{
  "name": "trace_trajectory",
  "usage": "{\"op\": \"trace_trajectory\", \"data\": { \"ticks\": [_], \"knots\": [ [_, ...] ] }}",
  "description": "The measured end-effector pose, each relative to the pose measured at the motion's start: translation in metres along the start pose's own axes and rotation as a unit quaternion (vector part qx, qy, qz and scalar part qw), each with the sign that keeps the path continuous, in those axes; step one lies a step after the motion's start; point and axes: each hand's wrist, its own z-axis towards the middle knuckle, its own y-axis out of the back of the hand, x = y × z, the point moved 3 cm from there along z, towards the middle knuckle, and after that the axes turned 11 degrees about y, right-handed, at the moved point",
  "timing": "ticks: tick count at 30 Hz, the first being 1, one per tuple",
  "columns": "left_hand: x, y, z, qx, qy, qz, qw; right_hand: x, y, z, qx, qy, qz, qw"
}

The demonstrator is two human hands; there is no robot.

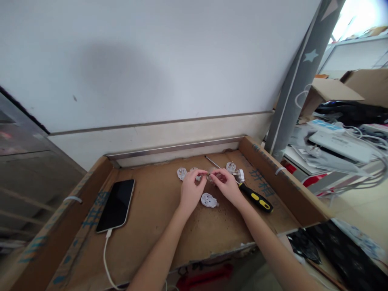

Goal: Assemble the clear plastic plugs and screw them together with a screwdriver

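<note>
Over the cardboard-lined work surface (157, 202), my left hand (192, 190) and my right hand (227, 186) meet, fingertips pinched on a small clear plug part (209, 177) with a brass-coloured bit. Fingers cover most of it. Below them lies a white plug half (209, 200) with dark holes. Just beyond my left hand sits a clear plug (182, 173); another is partly hidden behind its fingers. Past my right hand are a clear plug (230, 167) and a white-ended plug piece (241, 175). A yellow-and-black screwdriver (257, 198) lies under my right hand, its shaft pointing away.
A phone (116, 206) with a white cable (105, 256) lies at left. Cardboard walls (269, 171) border the surface; a white panel (169, 64) rises behind. A grey pole (291, 93) stands at right, beside cluttered boxes and cables. A black patterned item (342, 254) lies front right.
</note>
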Motion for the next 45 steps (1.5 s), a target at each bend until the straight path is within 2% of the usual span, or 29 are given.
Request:
{"op": "trace_trajectory", "data": {
  "ticks": [3, 6, 11, 21, 24, 27, 31, 35, 41, 45],
  "knots": [
    [-0.006, 0.004, -0.001, -0.039, -0.016, 0.016, 0.999, 0.001, 0.0, 0.0, -0.001, -0.001, 0.0, 1.0],
    [-0.005, 0.008, -0.001, -0.064, 0.007, 0.036, 0.997, 0.002, 0.0, 0.001, -0.002, -0.005, 0.001, 1.0],
    [-0.005, 0.005, -0.002, -0.035, -0.013, 0.094, 0.995, 0.005, 0.0, 0.001, 0.001, -0.02, 0.019, 1.0],
    [-0.009, 0.003, -0.004, -0.039, -0.087, 0.11, 0.989, -0.004, -0.002, 0.003, 0.033, -0.11, 0.114, 0.987],
    [-0.011, 0.006, -0.004, -0.045, -0.088, 0.093, 0.991, -0.004, -0.001, 0.004, 0.033, -0.125, 0.126, 0.984],
    [-0.011, 0.009, -0.004, -0.062, -0.051, 0.071, 0.994, -0.003, -0.001, 0.003, 0.029, -0.127, 0.129, 0.983],
    [-0.007, 0.006, -0.003, -0.016, -0.021, 0.087, 0.996, -0.003, -0.003, 0.002, 0.032, -0.121, 0.133, 0.983],
    [-0.002, 0.003, -0.002, 0.002, -0.026, 0.059, 0.998, -0.003, -0.004, 0.002, 0.025, -0.109, 0.139, 0.984],
    [0.004, 0.003, 0.0, -0.039, -0.051, -0.011, 0.998, -0.002, -0.004, 0.004, -0.007, -0.108, 0.169, 0.98],
    [0.006, 0.0, 0.001, -0.025, -0.057, -0.016, 0.998, -0.002, -0.004, 0.005, -0.001, -0.13, 0.194, 0.972]
  ]
}}
